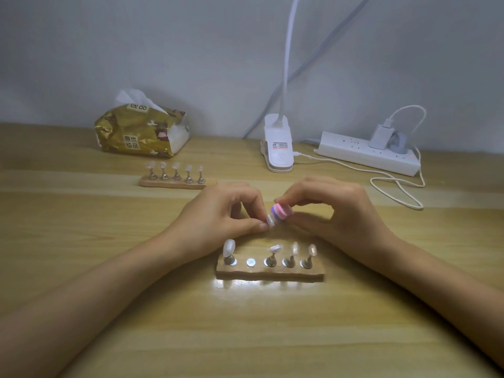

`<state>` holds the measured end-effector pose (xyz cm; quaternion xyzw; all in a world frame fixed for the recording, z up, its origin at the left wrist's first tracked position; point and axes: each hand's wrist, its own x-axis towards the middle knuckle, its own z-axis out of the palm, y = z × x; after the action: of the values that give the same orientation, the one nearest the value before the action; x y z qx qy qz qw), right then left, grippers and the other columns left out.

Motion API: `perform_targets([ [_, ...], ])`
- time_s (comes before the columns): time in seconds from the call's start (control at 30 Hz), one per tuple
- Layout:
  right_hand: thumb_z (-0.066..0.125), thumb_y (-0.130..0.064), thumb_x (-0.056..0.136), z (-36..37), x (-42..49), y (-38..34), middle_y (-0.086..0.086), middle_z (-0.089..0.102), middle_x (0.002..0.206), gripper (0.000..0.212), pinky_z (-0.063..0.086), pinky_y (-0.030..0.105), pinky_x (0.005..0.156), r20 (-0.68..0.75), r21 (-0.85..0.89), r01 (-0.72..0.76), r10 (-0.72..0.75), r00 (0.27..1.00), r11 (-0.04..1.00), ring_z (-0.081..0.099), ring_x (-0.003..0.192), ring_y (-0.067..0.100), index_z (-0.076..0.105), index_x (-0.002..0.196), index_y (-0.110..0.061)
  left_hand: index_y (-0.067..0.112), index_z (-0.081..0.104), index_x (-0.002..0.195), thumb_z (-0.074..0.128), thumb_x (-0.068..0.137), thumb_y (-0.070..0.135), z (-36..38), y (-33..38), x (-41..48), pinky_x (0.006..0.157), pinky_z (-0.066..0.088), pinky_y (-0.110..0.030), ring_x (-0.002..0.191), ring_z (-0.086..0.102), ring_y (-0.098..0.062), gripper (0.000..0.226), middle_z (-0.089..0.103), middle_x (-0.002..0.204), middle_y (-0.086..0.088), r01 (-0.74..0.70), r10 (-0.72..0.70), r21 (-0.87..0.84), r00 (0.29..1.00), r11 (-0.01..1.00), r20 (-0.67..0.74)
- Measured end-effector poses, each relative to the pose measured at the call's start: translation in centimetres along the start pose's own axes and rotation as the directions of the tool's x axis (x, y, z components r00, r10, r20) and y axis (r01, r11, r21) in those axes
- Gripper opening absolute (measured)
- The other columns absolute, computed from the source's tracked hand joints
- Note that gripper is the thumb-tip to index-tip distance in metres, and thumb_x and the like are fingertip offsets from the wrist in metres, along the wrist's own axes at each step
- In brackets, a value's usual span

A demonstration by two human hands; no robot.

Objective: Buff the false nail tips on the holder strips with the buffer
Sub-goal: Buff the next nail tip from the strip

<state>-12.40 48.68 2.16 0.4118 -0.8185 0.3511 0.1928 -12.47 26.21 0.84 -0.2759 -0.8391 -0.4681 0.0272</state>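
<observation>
1. Left hand (218, 211) pinches one nail tip (270, 220), held clear of its strip. Right hand (335, 211) pinches the pink-purple buffer (282, 211), its end touching that tip.
2. Near strip (270, 274): four tips standing, second slot (251, 262) bare.
3. Far strip (177, 183), up the counter (81, 255): five tips standing.
4. Can't tell which tips are buffed. My guess is most of the job is left.

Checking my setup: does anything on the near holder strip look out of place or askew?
On the near holder strip the second spot from the left is bare; the left hand pinches a nail tip against the buffer in the right hand. The middle tip tilts flatter than its neighbours.
</observation>
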Motion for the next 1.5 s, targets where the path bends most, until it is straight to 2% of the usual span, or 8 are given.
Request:
perform_targets([
  [0.1, 0.079, -0.003, 0.083, 0.2, 0.1, -0.2, 0.005, 0.072, 0.09, 0.01, 0.056, 0.028, 0.078, -0.002, -0.051, 0.102, -0.103, 0.995, 0.993, 0.068, 0.084, 0.018, 0.074, 0.091, -0.004, 0.025, 0.069, 0.073, 0.082, 0.079, 0.018, -0.1, 0.0, 0.0, 0.063, 0.04, -0.033, 0.059, 0.047, -0.006, 0.015, 0.064, 0.077, 0.012, -0.003, 0.003, 0.014, 1.0, 1.0, -0.001],
  [0.2, 0.078, -0.002, 0.084, -0.2, 0.1, 0.0, 0.006, 0.072, 0.089, 0.009, 0.057, 0.036, 0.078, 0.048, 0.025, -0.006, 0.005, 0.999, 1.0, 0.068, 0.084, 0.02, 0.074, 0.092, -0.003, 0.027, 0.069, 0.071, 0.082, 0.078, 0.017, -0.1, 0.0, 0.0, 0.065, 0.044, -0.035, 0.061, 0.048, -0.006, 0.018, 0.065, 0.078, 0.012, 0.008, -0.008, 0.023, 1.0, 1.0, -0.003],
  [0.3, 0.08, -0.003, 0.082, 0.0, 0.0, -0.2, 0.005, 0.072, 0.089, 0.011, 0.057, 0.03, 0.078, 0.017, -0.016, 0.076, -0.076, 0.997, 0.997, 0.068, 0.084, 0.019, 0.074, 0.092, -0.003, 0.024, 0.07, 0.073, 0.082, 0.079, 0.018, -0.1, 0.2, 0.0, 0.065, 0.045, -0.039, 0.062, 0.048, -0.008, 0.014, 0.064, 0.078, 0.011, 0.014, -0.014, 0.02, 1.0, 1.0, 0.002],
  [0.43, 0.079, -0.003, 0.083, 0.0, 0.1, -0.3, 0.005, 0.072, 0.089, 0.008, 0.057, 0.038, 0.078, 0.021, 0.032, -0.009, 0.008, 1.0, 0.999, 0.068, 0.083, 0.021, 0.074, 0.09, -0.002, 0.024, 0.07, 0.073, 0.081, 0.079, 0.017, -0.2, 0.3, 0.0, 0.067, 0.048, -0.042, 0.063, 0.05, -0.009, 0.015, 0.066, 0.079, 0.009, 0.015, -0.014, 0.016, 1.0, 1.0, -0.003],
  [0.53, 0.08, -0.003, 0.082, 0.2, 0.0, -0.4, 0.004, 0.073, 0.09, 0.011, 0.058, 0.034, 0.078, 0.004, 0.018, 0.051, -0.052, 0.999, 0.999, 0.069, 0.084, 0.019, 0.075, 0.091, -0.002, 0.025, 0.071, 0.074, 0.081, 0.078, 0.025, -0.1, 0.3, -0.1, 0.067, 0.048, -0.043, 0.063, 0.052, -0.012, 0.011, 0.066, 0.079, 0.009, 0.012, -0.012, 0.006, 1.0, 1.0, 0.002],
  [0.67, 0.081, -0.005, 0.082, 0.0, 0.0, -0.5, -0.001, 0.073, 0.091, 0.013, 0.06, 0.033, 0.081, 0.018, 0.099, -0.077, 0.076, 0.997, 0.992, 0.071, 0.086, 0.015, 0.075, 0.093, -0.004, 0.028, 0.07, 0.072, 0.082, 0.078, 0.019, -0.2, 0.3, -0.1, 0.07, 0.05, -0.044, 0.065, 0.055, -0.011, 0.016, 0.066, 0.079, 0.012, 0.018, -0.018, 0.011, 1.0, 1.0, 0.0],
  [0.83, 0.082, -0.003, 0.08, 0.2, 0.0, -0.7, 0.002, 0.072, 0.089, 0.015, 0.06, 0.031, 0.078, 0.042, 0.077, -0.064, 0.061, 0.997, 0.995, 0.07, 0.083, 0.013, 0.074, 0.093, -0.003, 0.027, 0.07, 0.072, 0.082, 0.078, 0.015, -0.2, 0.1, -0.1, 0.064, 0.044, -0.033, 0.061, 0.052, -0.005, 0.018, 0.066, 0.076, 0.014, 0.014, -0.014, 0.019, 1.0, 1.0, 0.009],
  [1.5, 0.081, 0.0, 0.08, 0.0, 0.1, -0.7, 0.001, 0.072, 0.089, 0.016, 0.059, 0.027, 0.08, 0.029, 0.061, -0.027, 0.025, 0.999, 0.998, 0.069, 0.085, 0.011, 0.073, 0.093, -0.003, 0.03, 0.068, 0.07, 0.082, 0.078, 0.015, -0.1, 0.2, 0.0, 0.066, 0.045, -0.036, 0.061, 0.05, -0.005, 0.022, 0.064, 0.077, 0.015, 0.001, 0.0, 0.039, 1.0, 0.999, -0.012],
])
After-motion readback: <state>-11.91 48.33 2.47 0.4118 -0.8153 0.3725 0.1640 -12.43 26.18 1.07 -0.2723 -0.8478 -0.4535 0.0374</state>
